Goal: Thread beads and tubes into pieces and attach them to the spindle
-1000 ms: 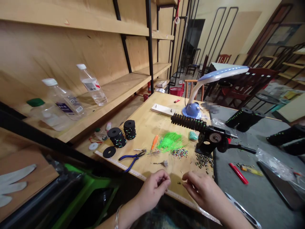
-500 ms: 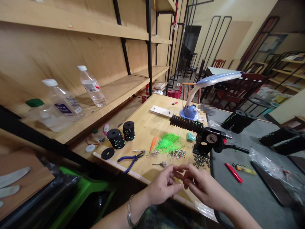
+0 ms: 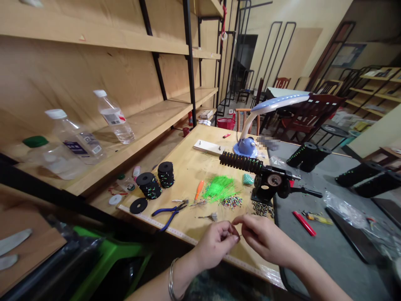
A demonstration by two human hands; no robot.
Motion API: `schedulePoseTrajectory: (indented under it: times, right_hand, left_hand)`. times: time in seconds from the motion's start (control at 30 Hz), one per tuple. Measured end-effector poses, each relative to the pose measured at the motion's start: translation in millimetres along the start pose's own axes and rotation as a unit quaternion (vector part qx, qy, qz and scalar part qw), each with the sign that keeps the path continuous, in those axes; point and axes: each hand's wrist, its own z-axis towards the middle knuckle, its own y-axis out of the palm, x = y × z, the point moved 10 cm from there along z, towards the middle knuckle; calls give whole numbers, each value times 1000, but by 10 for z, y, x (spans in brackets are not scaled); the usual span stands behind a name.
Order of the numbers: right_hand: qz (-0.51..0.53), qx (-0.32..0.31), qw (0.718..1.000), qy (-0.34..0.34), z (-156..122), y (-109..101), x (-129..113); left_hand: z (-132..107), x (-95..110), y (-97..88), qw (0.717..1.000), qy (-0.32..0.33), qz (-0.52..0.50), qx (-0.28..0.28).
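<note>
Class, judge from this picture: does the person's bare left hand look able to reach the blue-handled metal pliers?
Probably yes: nothing appears to stand on the pale wooden tabletop between the left hand and pliers. The hand is curled, though; whether it holds anything is unclear.

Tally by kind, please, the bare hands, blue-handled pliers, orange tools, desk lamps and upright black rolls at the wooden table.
Bare hands: 2
Blue-handled pliers: 1
Orange tool: 1
Desk lamp: 1
Upright black rolls: 2
Total: 7
</note>
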Motion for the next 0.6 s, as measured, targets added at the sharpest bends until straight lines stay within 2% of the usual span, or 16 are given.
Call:
schedulePoseTrajectory:
  times: [0.27, 0.43, 0.6]
  right_hand:
    - [19, 64, 998, -21, -1, -154, -31]
    - [55, 79, 995, -6, -5, -228, 30]
    - [78, 79, 994, -5, -2, -226, 63]
  left_hand:
    - [20, -28, -68, 999, 41, -19, 0]
    - [-5, -151, -83, 999, 26, 17, -18]
    - [-13, -148, -66, 999, 14, 29, -26]
